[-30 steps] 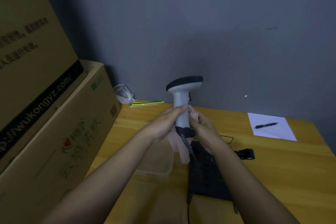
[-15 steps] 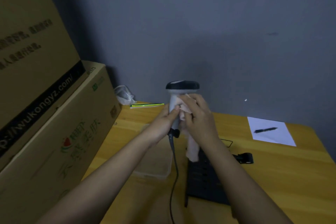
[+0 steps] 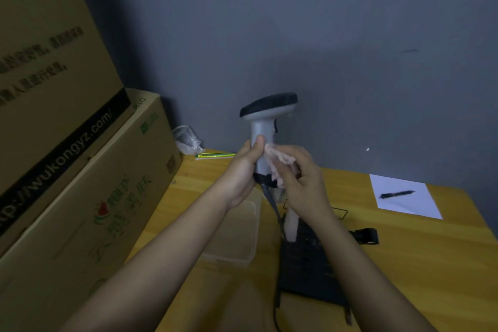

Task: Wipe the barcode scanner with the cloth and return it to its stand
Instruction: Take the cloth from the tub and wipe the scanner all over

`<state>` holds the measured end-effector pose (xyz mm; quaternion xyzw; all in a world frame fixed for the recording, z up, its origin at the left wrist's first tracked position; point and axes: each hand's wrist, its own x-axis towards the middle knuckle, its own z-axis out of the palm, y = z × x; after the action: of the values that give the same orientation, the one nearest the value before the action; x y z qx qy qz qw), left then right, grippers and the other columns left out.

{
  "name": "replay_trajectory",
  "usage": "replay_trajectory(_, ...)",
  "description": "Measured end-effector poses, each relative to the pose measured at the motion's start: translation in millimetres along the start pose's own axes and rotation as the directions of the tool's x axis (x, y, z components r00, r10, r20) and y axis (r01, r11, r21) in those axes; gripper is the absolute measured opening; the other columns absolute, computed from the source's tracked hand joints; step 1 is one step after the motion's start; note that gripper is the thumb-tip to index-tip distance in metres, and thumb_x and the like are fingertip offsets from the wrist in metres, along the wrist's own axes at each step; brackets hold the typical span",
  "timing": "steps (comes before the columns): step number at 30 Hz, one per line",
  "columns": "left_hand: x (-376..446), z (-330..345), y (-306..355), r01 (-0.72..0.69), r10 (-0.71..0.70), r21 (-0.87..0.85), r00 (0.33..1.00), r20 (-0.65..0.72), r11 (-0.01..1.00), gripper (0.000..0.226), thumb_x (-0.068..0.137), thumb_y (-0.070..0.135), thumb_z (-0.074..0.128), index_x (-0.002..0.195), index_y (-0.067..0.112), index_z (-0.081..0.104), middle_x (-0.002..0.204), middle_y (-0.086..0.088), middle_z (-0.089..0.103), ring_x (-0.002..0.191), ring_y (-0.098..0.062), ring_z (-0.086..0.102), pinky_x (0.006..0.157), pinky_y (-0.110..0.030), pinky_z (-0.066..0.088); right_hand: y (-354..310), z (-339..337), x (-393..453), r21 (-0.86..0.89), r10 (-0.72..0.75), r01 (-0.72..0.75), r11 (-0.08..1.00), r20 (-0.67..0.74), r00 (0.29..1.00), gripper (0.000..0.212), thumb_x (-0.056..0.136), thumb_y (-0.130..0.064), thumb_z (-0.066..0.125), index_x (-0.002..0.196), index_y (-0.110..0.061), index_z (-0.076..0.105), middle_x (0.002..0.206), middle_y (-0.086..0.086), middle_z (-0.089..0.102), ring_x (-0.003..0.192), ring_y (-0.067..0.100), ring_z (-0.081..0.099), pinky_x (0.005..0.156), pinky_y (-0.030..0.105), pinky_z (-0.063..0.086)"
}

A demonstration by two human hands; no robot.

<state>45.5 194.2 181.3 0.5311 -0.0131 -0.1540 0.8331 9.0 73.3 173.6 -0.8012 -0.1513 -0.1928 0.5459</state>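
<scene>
Both hands are raised at centre: the left hand [image 3: 242, 170] is wrapped around the barcode scanner [image 3: 265, 127] handle, the right hand [image 3: 299, 178] pinches a pink cloth [image 3: 277, 159] against it. Cardboard boxes [image 3: 80, 170] crowd nine o'clock; bare table [image 3: 431, 264] lies open toward four o'clock. Upright, the scanner shows a grey body and dark head.

The barcode scanner [image 3: 265, 127] is held upright above the table [image 3: 404, 264], with cardboard boxes [image 3: 80, 170] stacked at the left and a pen [image 3: 397, 194] laid on paper [image 3: 404, 202] at the right.
</scene>
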Motion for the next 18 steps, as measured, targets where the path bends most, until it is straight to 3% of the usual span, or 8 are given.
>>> replay_trajectory(2,0.8,-3.8,3.8,-0.006,0.006,0.017,1.000,0.016,1.000,0.043,0.098,0.033,0.036,0.126,0.002,0.044,0.107,-0.014,0.059,0.098,-0.024,0.059,0.088,-0.035,0.046,11.1,-14.1,-3.9,-0.103,-0.094,0.112,0.988,0.162,0.982,0.026,0.092,-0.003,0.048,0.105,-0.016,0.066,0.105,-0.003,0.061,0.102,0.002,0.055,0.087,0.012,0.041)
replay_trajectory(4,0.0,-6.0,3.8,-0.009,0.007,0.073,1.000,0.021,0.997,0.036,0.098,0.031,0.034,0.124,0.008,0.046,0.099,-0.004,0.057,0.091,-0.015,0.056,0.082,-0.030,0.044,16.5,-29.4,-2.7,-0.167,-0.084,0.137,0.976,0.290,0.953,0.035,0.087,0.005,0.046,0.107,-0.015,0.066,0.105,-0.002,0.062,0.102,0.004,0.056,0.087,0.013,0.042)
replay_trajectory(8,1.1,-2.4,7.0,-0.005,0.001,0.091,0.999,0.044,0.996,0.035,0.099,0.030,0.033,0.123,0.008,0.046,0.099,-0.005,0.059,0.089,-0.015,0.057,0.081,-0.027,0.046,6.2,-32.8,2.5,-0.117,-0.033,0.051,0.992,0.146,0.989,0.030,0.088,-0.005,0.045,0.106,-0.018,0.065,0.105,0.001,0.061,0.098,-0.003,0.054,0.081,0.005,0.040)
replay_trajectory(10,2.8,-2.0,10.5,0.002,-0.003,0.032,0.999,0.034,0.999,0.038,0.099,0.030,0.034,0.126,0.006,0.045,0.100,-0.007,0.061,0.089,-0.016,0.060,0.081,-0.027,0.049,2.4,-17.6,-1.2,-0.095,-0.034,0.051,0.994,0.176,0.984,0.028,0.088,-0.008,0.045,0.107,-0.015,0.065,0.110,0.002,0.056,0.101,-0.006,0.050,0.082,0.005,0.038)
replay_trajectory(13,5.9,-6.5,10.1,0.002,-0.002,0.028,1.000,0.004,1.000,0.038,0.098,0.032,0.036,0.125,0.007,0.047,0.099,-0.006,0.058,0.088,-0.015,0.057,0.078,-0.028,0.046,18.9,-11.5,-12.1,-0.155,-0.034,0.076,0.985,0.259,0.965,0.034,0.085,0.003,0.042,0.104,-0.014,0.064,0.106,0.001,0.055,0.098,0.002,0.052,0.082,0.006,0.038)
replay_trajectory(16,4.8,-11.6,8.1,0.015,-0.015,0.027,1.000,-0.024,1.000,0.033,0.098,0.031,0.036,0.120,0.011,0.048,0.091,-0.001,0.055,0.080,-0.011,0.052,0.070,-0.024,0.042,28.3,-30.5,-15.6,-0.195,0.095,-0.048,0.980,0.241,0.966,0.038,0.089,0.001,0.041,0.101,-0.029,0.059,0.103,0.003,0.060,0.099,0.011,0.057,0.079,0.007,0.043)
replay_trajectory(18,5.4,-12.0,8.4,0.021,-0.021,0.010,0.999,-0.025,1.000,0.031,0.098,0.031,0.036,0.119,0.011,0.048,0.090,-0.001,0.054,0.080,-0.011,0.052,0.070,-0.023,0.041,24.2,-33.2,-14.9,-0.107,0.183,-0.170,0.980,0.124,0.975,0.034,0.094,-0.002,0.045,0.099,-0.032,0.060,0.104,0.001,0.065,0.097,0.013,0.061,0.076,0.014,0.047)
